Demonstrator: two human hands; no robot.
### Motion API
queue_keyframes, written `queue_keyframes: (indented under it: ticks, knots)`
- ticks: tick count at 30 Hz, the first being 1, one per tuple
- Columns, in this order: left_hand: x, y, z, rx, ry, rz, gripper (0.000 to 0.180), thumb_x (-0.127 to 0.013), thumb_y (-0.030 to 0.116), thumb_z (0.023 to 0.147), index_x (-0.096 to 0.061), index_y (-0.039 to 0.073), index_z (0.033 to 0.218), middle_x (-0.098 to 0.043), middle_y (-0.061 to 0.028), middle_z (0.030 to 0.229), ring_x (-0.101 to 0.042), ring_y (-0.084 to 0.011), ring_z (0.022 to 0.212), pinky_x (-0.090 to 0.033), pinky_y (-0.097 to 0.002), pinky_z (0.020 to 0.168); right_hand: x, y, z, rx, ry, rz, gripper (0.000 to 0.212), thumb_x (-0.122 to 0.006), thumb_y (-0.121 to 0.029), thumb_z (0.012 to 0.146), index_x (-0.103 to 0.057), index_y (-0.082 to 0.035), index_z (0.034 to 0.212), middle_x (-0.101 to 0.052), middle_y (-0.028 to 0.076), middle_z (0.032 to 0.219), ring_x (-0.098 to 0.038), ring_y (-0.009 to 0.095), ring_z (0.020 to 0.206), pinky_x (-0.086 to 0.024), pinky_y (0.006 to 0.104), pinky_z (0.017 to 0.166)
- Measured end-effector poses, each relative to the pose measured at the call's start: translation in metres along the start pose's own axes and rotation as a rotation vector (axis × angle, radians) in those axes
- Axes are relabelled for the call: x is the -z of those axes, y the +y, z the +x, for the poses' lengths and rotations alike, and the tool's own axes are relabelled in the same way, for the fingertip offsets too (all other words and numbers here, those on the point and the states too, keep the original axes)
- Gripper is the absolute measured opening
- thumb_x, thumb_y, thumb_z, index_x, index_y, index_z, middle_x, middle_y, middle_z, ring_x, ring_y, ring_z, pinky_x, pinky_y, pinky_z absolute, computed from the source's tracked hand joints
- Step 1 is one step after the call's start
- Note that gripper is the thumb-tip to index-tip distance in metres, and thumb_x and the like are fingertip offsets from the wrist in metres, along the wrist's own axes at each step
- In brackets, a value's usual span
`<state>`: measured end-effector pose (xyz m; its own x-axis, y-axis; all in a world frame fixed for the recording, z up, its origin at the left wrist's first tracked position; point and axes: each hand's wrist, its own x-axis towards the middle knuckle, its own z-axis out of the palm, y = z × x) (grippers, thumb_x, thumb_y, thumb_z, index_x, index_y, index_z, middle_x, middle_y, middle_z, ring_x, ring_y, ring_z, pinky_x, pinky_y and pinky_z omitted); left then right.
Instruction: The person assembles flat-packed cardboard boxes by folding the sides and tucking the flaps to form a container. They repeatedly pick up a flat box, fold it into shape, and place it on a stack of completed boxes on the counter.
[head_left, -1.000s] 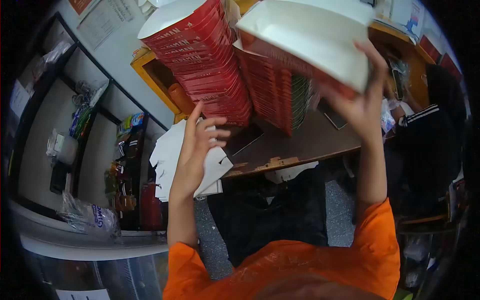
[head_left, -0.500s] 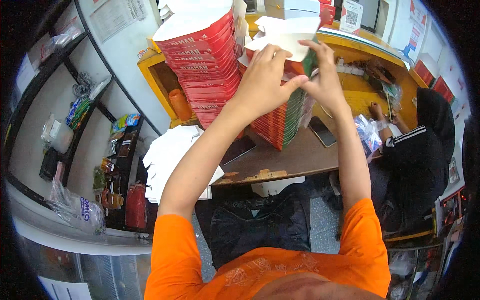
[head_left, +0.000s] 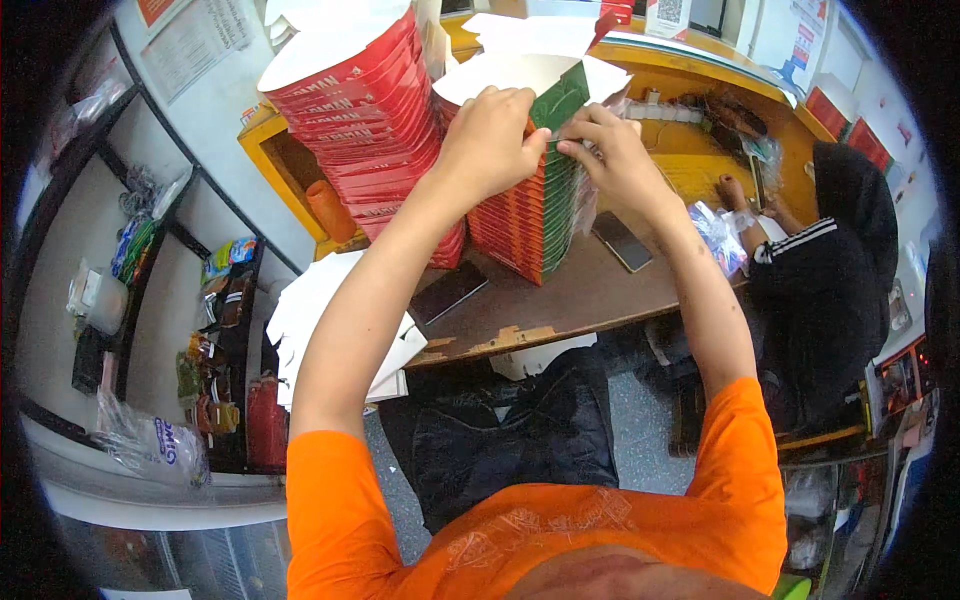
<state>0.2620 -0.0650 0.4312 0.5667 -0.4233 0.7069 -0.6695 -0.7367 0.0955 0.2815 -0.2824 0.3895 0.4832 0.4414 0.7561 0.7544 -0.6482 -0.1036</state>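
Observation:
A tall stack of nested paper food boxes [head_left: 515, 225], red on one side and green on the other, stands on the brown table. My left hand [head_left: 490, 150] is closed on the left side of the top paper box [head_left: 480, 75], thumb near its front corner. At the right of that corner my right hand [head_left: 615, 160] pinches the box's edge, below a raised green flap [head_left: 562, 98]. The box's white inside faces up. Another stack of red paper boxes [head_left: 370, 140] rises to the left.
White flat card sheets [head_left: 330, 320] lie at the table's left. One dark phone [head_left: 450, 290] sits before the stacks, another phone [head_left: 622, 241] to their right. A person in black [head_left: 830, 280] sits at right near a plastic bag [head_left: 718, 238]. Shelves [head_left: 130, 330] line the left.
Both hands have come down with the box, which now sits on top of the red-green stack. Its green flap shows more plainly. The whole view has shifted slightly.

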Motion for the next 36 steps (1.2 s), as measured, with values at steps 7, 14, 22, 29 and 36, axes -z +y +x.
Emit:
queue_keyframes:
  ticks: [7,14,22,29,36]
  knots:
    - [0.002,-0.004,0.004,0.070,-0.095,0.047,0.026,-0.070,0.021,0.087,-0.065,-0.003,0.096,-0.070,-0.0265,0.094,-0.068,-0.0461,0.088,-0.054,-0.0523,0.080,0.004,-0.005,0.014,0.109,-0.062,0.083,0.014,-0.070,-0.018,0.094,-0.072,-0.007,0.102,-0.063,0.007,0.102,-0.060,0.027,0.098,-0.036,0.0438,0.091]
    - [-0.013,-0.002,0.015,-0.055,-0.140,0.014,0.050,-0.059,0.016,0.093,-0.054,0.007,0.142,-0.072,-0.0256,0.098,-0.070,-0.0450,0.094,-0.056,-0.0525,0.084,0.010,-0.013,0.007,0.187,-0.094,-0.213,0.021,-0.067,-0.018,0.094,-0.069,-0.014,0.114,-0.062,0.005,0.100,-0.060,0.026,0.105,-0.033,0.0481,0.099]
    - [0.002,-0.002,0.002,-0.218,0.114,-0.196,0.044,-0.056,0.019,0.096,-0.057,0.005,0.137,-0.059,-0.0201,0.134,-0.055,-0.0365,0.123,-0.043,-0.0425,0.107,0.014,-0.020,0.006,0.035,0.045,0.070,0.025,-0.068,-0.006,0.089,-0.063,-0.008,0.114,-0.063,0.015,0.110,-0.060,0.036,0.113,-0.048,0.0488,0.096]
    - [0.059,-0.037,-0.245,0.418,-0.646,-0.122,0.084,-0.083,0.043,0.081,-0.050,-0.005,0.141,-0.052,-0.0305,0.140,-0.050,-0.0439,0.132,-0.042,-0.0441,0.112,-0.028,-0.078,-0.120,-0.097,0.072,0.475,0.014,-0.066,-0.001,0.088,-0.063,-0.001,0.101,-0.065,0.016,0.099,-0.065,0.035,0.094,-0.052,0.0421,0.086]
    - [0.078,-0.107,-0.371,0.742,-1.043,-0.014,0.124,-0.095,0.061,0.052,-0.048,-0.005,0.145,-0.040,-0.0367,0.152,-0.038,-0.0451,0.144,-0.035,-0.0460,0.118,-0.137,-0.182,-0.315,-0.602,-0.549,1.087,0.014,-0.065,-0.001,0.094,-0.064,-0.002,0.108,-0.064,0.009,0.098,-0.064,0.017,0.079,-0.053,0.0320,0.069]
